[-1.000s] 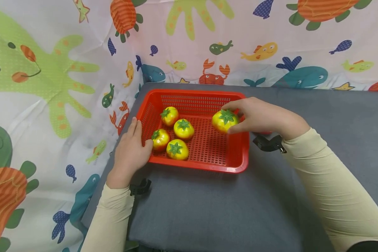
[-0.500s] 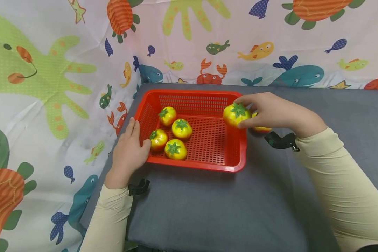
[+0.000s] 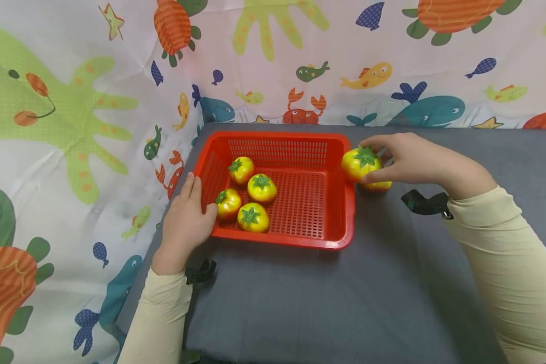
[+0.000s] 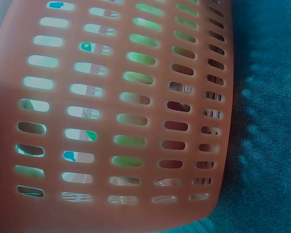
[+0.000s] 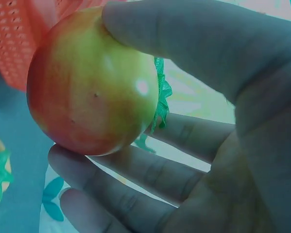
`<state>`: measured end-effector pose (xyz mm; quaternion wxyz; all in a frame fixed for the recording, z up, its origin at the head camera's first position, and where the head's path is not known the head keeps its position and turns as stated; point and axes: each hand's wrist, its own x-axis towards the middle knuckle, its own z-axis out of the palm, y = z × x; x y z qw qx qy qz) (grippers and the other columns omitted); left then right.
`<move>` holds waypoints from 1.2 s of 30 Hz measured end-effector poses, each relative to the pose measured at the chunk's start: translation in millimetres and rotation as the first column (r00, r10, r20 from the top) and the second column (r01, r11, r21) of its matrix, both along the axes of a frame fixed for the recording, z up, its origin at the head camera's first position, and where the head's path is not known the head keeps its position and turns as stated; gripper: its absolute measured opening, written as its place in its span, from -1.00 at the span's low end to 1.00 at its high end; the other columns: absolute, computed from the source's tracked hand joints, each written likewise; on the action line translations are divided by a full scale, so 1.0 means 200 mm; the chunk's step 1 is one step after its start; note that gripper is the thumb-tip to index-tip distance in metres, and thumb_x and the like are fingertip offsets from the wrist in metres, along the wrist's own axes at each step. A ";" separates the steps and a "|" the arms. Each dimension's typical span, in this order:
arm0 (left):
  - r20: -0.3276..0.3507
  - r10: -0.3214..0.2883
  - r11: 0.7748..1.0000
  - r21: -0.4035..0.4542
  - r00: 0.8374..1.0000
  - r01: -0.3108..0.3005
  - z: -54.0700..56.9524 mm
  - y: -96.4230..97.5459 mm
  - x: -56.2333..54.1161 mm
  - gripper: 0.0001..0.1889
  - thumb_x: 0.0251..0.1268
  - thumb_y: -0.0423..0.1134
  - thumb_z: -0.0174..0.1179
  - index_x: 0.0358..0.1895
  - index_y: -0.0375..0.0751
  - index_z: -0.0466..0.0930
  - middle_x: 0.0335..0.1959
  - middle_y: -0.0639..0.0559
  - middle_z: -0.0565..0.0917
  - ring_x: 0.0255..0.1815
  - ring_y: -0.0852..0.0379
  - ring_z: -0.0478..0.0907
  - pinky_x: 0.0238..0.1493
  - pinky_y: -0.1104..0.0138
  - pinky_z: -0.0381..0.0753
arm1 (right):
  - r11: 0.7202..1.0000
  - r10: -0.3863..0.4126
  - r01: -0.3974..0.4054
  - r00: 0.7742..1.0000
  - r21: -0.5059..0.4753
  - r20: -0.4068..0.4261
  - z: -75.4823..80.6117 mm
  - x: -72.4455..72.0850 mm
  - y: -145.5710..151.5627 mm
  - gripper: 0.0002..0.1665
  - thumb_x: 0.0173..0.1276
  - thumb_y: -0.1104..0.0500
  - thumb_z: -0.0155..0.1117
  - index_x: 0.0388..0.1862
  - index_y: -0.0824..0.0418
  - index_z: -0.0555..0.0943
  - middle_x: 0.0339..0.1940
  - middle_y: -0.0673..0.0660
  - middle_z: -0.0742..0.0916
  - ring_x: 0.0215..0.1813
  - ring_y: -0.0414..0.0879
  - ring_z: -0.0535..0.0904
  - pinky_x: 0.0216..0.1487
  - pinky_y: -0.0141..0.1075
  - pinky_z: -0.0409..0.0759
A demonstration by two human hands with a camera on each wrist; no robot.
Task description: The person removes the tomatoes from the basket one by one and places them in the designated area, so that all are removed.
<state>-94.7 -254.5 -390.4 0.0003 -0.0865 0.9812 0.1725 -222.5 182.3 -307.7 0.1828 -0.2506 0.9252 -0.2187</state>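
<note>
My right hand [image 3: 418,162] holds a yellow-and-red toy tomato [image 3: 357,164] with a green star-shaped leaf top, just past the right rim of the red plastic basket [image 3: 346,237]. In the right wrist view, thumb and fingertips curl round that tomato [image 5: 87,92]. Partly hidden beneath it, a second tomato [image 3: 377,186] sits outside the basket. Several similar tomatoes [image 3: 261,188] lie in the basket's left half. My left hand [image 3: 184,222] rests at the basket's left end with fingers straight and thumb over the rim. The left wrist view shows only the slotted basket wall [image 4: 101,121].
A grey cloth-covered table [image 3: 291,303] extends in front of the basket and to its right. A patterned sea-animal curtain [image 3: 264,76] hangs along the back and left side, close to the basket's left end.
My right hand has carried the tomato rightward, from above the basket's right part to beyond its rim. The left hand stays at the basket, and the tomatoes inside keep their places.
</note>
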 end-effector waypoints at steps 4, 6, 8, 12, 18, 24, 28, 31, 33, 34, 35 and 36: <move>0.018 0.004 1.000 0.006 1.000 -0.004 -0.02 0.00 0.01 -0.13 0.46 0.00 0.01 0.73 -0.19 -0.09 0.76 -0.14 -0.08 0.55 -0.39 0.25 0.35 -0.35 0.43 | 1.000 -0.011 0.011 1.000 0.007 -0.004 -0.04 -0.01 0.05 -0.08 0.24 -0.10 0.59 0.48 0.23 0.48 0.25 0.38 0.66 0.16 0.26 0.63 -0.05 0.06 0.77; 0.020 0.005 1.000 0.009 1.000 -0.006 -0.02 0.00 0.01 -0.14 0.46 0.01 0.00 0.73 -0.18 -0.09 0.76 -0.14 -0.08 0.56 -0.39 0.24 0.36 -0.35 0.42 | 1.000 -0.023 0.023 1.000 0.005 -0.012 -0.06 -0.02 0.08 -0.06 0.23 -0.12 0.60 0.49 0.24 0.47 0.26 0.40 0.65 0.17 0.29 0.62 -0.07 0.07 0.77; 0.015 0.008 1.000 0.012 1.000 -0.008 -0.03 0.00 0.01 -0.14 0.47 0.00 0.00 0.73 -0.18 -0.08 0.76 -0.14 -0.08 0.56 -0.39 0.23 0.37 -0.36 0.40 | 0.999 -0.041 0.041 0.999 0.001 -0.017 -0.07 -0.02 0.10 -0.05 0.23 -0.13 0.60 0.50 0.22 0.47 0.27 0.41 0.64 0.18 0.32 0.61 -0.08 0.07 0.77; -0.002 0.010 1.000 0.016 1.000 -0.010 -0.02 -0.01 0.02 -0.16 0.47 -0.02 0.00 0.72 -0.19 -0.06 0.76 -0.14 -0.07 0.57 -0.40 0.23 0.38 -0.37 0.38 | 0.997 -0.081 0.081 0.997 0.000 -0.018 -0.10 -0.04 0.15 -0.01 0.24 -0.17 0.59 0.52 0.22 0.44 0.30 0.44 0.61 0.22 0.39 0.57 -0.07 0.10 0.76; -0.004 0.008 1.000 0.008 1.000 -0.008 -0.02 0.00 0.02 -0.16 0.46 -0.02 -0.01 0.72 -0.20 -0.06 0.76 -0.15 -0.07 0.56 -0.40 0.24 0.38 -0.37 0.38 | 0.991 -0.132 0.132 0.991 0.002 -0.006 -0.13 -0.05 0.23 -0.02 0.26 -0.16 0.57 0.53 0.22 0.42 0.32 0.49 0.57 0.25 0.46 0.53 -0.04 0.16 0.75; -0.012 0.011 1.000 0.004 1.000 -0.011 0.00 0.00 0.01 -0.15 0.45 -0.02 0.00 0.72 -0.21 -0.05 0.76 -0.16 -0.06 0.55 -0.40 0.25 0.38 -0.36 0.39 | 0.988 -0.156 0.156 0.988 0.000 -0.012 -0.17 -0.06 0.31 -0.03 0.28 -0.17 0.55 0.52 0.24 0.42 0.33 0.51 0.57 0.27 0.48 0.52 0.04 0.24 0.69; -0.014 0.011 1.000 0.005 1.000 -0.011 0.00 0.00 0.01 -0.16 0.45 -0.02 0.00 0.72 -0.21 -0.04 0.76 -0.15 -0.05 0.55 -0.40 0.26 0.37 -0.35 0.40 | 0.985 -0.171 0.171 0.985 0.011 -0.010 -0.21 -0.07 0.35 -0.03 0.28 -0.18 0.55 0.51 0.26 0.41 0.33 0.54 0.56 0.27 0.49 0.51 0.07 0.31 0.65; -0.017 0.009 1.000 0.006 1.000 -0.009 0.00 0.01 0.01 -0.16 0.45 -0.02 0.00 0.72 -0.21 -0.04 0.76 -0.15 -0.05 0.54 -0.39 0.26 0.36 -0.35 0.42 | 0.982 -0.186 0.187 0.982 0.023 -0.010 -0.23 -0.07 0.37 -0.01 0.28 -0.21 0.54 0.51 0.27 0.41 0.33 0.55 0.55 0.27 0.50 0.50 0.09 0.34 0.63; -0.021 0.009 1.000 0.006 1.000 -0.009 0.00 0.01 0.01 -0.16 0.45 -0.02 0.00 0.72 -0.20 -0.04 0.76 -0.14 -0.05 0.54 -0.39 0.27 0.35 -0.35 0.43 | 0.981 -0.194 0.195 0.981 0.025 -0.010 -0.23 -0.07 0.38 -0.01 0.28 -0.22 0.54 0.51 0.27 0.41 0.33 0.55 0.54 0.27 0.50 0.50 0.09 0.35 0.61; -0.021 0.009 1.000 0.006 1.000 -0.009 0.00 0.01 0.01 -0.16 0.45 -0.03 0.00 0.72 -0.21 -0.03 0.76 -0.14 -0.05 0.54 -0.39 0.27 0.34 -0.35 0.43 | 0.980 -0.196 0.196 0.981 0.027 -0.010 -0.23 -0.07 0.39 -0.01 0.28 -0.22 0.53 0.51 0.27 0.41 0.33 0.56 0.54 0.28 0.50 0.50 0.10 0.36 0.61; -0.021 0.008 1.000 0.005 1.000 -0.007 0.00 0.01 0.00 -0.16 0.45 -0.02 0.00 0.72 -0.21 -0.03 0.76 -0.14 -0.04 0.54 -0.39 0.28 0.34 -0.34 0.44 | 0.980 -0.197 0.198 0.980 0.030 -0.010 -0.24 -0.07 0.40 -0.01 0.29 -0.23 0.53 0.51 0.27 0.41 0.34 0.56 0.54 0.28 0.50 0.50 0.10 0.36 0.61; -0.020 0.006 1.000 0.005 1.000 -0.006 0.00 0.01 0.00 -0.16 0.45 -0.02 0.00 0.72 -0.21 -0.03 0.76 -0.14 -0.04 0.53 -0.39 0.28 0.34 -0.34 0.44 | 0.979 -0.201 0.201 0.980 0.033 -0.008 -0.24 -0.07 0.41 -0.01 0.29 -0.23 0.52 0.52 0.26 0.40 0.34 0.56 0.54 0.28 0.51 0.50 0.10 0.37 0.60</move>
